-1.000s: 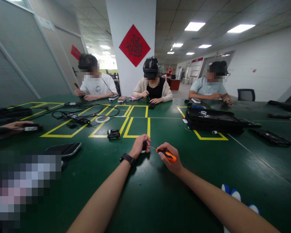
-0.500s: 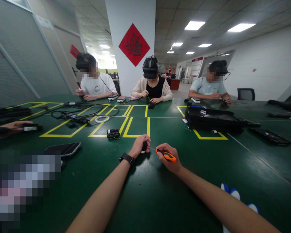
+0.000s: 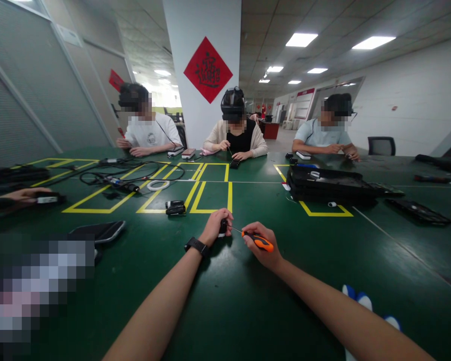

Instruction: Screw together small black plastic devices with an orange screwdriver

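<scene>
My left hand [image 3: 217,224] is closed around a small black object with a white patch [image 3: 222,228], mostly hidden by the fingers, so its kind does not show. In my right hand [image 3: 263,244] is an orange and black screwdriver [image 3: 261,241], gripped by its handle. Its thin metal shaft points left, with the tip at or very close to the small black object; contact cannot be made out. Both hands are over the green table [image 3: 225,306], in front of the yellow tape lines.
Two small black devices [image 3: 175,207] lie beyond my left hand. Black cables [image 3: 135,175] and a white ring [image 3: 158,185] are farther left. A black case [image 3: 326,183] stands at right. A phone [image 3: 97,231] lies left. Several people sit around the table, one's hand [image 3: 26,197] at far left.
</scene>
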{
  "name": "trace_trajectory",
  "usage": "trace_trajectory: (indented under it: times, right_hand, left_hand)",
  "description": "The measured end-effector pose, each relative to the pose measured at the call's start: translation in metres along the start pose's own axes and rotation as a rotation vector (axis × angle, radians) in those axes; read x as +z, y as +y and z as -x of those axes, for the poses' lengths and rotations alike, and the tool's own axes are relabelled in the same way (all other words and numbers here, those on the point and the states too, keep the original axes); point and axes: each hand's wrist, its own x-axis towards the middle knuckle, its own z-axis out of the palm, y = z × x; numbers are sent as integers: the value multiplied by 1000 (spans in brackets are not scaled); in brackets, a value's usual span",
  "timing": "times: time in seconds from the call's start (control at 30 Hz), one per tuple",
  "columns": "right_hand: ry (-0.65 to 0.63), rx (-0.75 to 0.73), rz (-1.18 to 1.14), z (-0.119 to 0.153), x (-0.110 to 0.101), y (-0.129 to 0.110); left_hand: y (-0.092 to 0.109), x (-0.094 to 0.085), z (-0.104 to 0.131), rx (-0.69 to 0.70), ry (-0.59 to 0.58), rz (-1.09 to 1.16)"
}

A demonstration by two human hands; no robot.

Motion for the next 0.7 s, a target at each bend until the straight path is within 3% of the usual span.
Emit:
trace_trajectory:
  times: [0.7]
  right_hand:
    - [0, -4, -11, -1, 0, 0]
  left_hand:
    - [-2, 1, 0, -18, 20, -7]
